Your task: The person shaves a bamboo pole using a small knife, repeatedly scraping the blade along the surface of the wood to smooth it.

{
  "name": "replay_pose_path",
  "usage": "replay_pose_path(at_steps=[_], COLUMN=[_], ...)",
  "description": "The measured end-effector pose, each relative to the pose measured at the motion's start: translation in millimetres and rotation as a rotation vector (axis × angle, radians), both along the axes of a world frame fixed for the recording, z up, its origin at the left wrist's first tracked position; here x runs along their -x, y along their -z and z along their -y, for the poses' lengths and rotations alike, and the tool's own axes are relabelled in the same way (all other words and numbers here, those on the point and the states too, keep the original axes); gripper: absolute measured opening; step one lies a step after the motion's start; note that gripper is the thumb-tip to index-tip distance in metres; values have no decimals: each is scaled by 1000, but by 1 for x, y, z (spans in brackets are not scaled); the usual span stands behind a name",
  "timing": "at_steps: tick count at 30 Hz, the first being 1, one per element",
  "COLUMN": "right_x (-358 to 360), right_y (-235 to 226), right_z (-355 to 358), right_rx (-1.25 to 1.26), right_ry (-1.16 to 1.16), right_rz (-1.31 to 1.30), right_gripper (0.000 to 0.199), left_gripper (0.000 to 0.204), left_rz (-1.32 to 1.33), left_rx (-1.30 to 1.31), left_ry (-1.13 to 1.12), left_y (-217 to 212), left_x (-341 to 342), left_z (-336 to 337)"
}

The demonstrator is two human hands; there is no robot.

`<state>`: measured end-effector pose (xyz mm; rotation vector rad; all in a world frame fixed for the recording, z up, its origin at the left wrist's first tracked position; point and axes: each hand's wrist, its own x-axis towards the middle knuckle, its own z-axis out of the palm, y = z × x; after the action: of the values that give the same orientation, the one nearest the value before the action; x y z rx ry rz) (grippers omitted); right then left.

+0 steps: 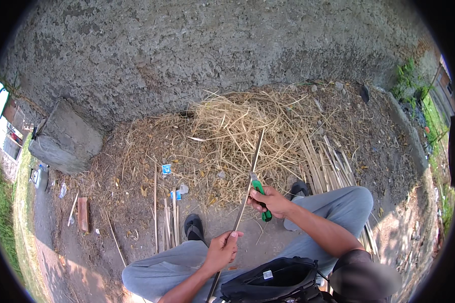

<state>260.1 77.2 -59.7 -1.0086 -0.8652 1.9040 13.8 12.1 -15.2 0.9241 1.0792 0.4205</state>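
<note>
A long thin strip (239, 214), probably bamboo, runs slantwise from my lap up toward the straw heap. My left hand (222, 250) is closed round its lower part, between my knees. In my right hand (272, 201) is a green and black utility knife (258, 187). Its short blade lies against the strip, a little above my right fingers. The strip passes right by those fingers; I cannot tell whether they also pinch it. Beyond the blade, the strip's far end sticks up over the pale shavings (237, 118).
Cut strips lie on the ground right (333, 164) and left (168, 222) of my feet. A rough wall (212, 45) rises behind the shavings. A concrete block (68, 136) and a reddish brick (83, 214) are at left. A black bag (273, 278) rests on my lap.
</note>
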Motion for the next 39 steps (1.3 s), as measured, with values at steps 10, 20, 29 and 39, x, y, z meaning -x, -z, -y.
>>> replay_pose_path(at_steps=[10, 20, 29, 39], right_x=[-2, 9, 33, 27], right_y=[0, -23, -4, 4], right_z=[4, 2, 14, 14], right_rx=[46, -40, -408, -778], right_ry=[14, 264, 522, 534], right_rz=[-147, 89, 495, 900], right_gripper=[33, 26, 32, 20], left_gripper=[40, 42, 39, 39], left_rz=[32, 39, 46, 25], left_rx=[51, 71, 25, 22], left_ry=[25, -25, -15, 15], left_y=[-3, 1, 3, 9], left_x=[0, 4, 0, -1], left_z=[-3, -6, -4, -2])
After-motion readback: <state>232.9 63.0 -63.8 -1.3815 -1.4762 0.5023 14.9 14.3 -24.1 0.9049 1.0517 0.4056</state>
